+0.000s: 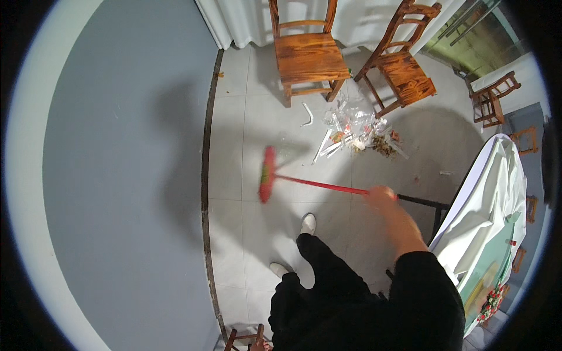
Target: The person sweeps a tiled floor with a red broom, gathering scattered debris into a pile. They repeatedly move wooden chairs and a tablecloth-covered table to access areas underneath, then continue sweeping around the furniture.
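Here, our right hand (381, 197) grips a long-handled red broom (322, 184) toward nine o'clock. Our left hand (261, 346)? We can't tell.

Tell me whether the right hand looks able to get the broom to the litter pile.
Probably yes: the right hand grips the red broom, and the way from its brush head to the litter pile looks free. Two wooden chairs stand beyond it, possibly crowding its far edge.

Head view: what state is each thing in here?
Red broom: held, partly blurred
Right hand: closed around the red broom
Left hand: mostly cut off, grip unclear
Litter pile: loose, spread out
Left wooden chair: upright
Right wooden chair: upright
White tablecloth: rumpled
White curtain: hanging in folds
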Action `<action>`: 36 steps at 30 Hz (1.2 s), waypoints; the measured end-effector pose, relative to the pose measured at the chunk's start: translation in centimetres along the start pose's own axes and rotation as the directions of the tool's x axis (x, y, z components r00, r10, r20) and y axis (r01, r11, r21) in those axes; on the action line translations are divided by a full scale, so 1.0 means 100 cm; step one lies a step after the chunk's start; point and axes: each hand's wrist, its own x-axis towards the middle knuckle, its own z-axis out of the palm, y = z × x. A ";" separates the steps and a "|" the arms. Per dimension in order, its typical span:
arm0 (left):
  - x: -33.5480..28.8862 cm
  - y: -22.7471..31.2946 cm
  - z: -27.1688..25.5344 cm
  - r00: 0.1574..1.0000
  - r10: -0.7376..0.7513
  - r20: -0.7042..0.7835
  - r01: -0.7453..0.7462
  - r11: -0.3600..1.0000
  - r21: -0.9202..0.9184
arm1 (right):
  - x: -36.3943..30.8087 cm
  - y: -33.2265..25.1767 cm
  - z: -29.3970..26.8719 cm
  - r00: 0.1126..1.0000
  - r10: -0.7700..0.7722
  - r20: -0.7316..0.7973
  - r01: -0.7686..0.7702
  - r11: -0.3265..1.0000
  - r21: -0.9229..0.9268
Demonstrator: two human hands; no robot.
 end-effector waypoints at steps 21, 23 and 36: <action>0.091 0.211 0.010 0.841 0.461 0.282 -0.535 0.633 0.560 | -0.125 0.051 -0.061 0.970 0.172 -0.171 -0.122 0.955 0.269; 0.097 0.247 0.009 0.873 0.444 0.204 -0.487 0.759 0.432 | -0.097 -0.001 -0.102 0.983 0.127 -0.135 -0.079 0.945 0.316; 0.164 0.468 -0.035 0.902 0.313 0.296 -0.360 0.925 0.120 | 0.162 -0.316 -0.474 0.916 -0.229 -0.331 0.221 0.973 -0.060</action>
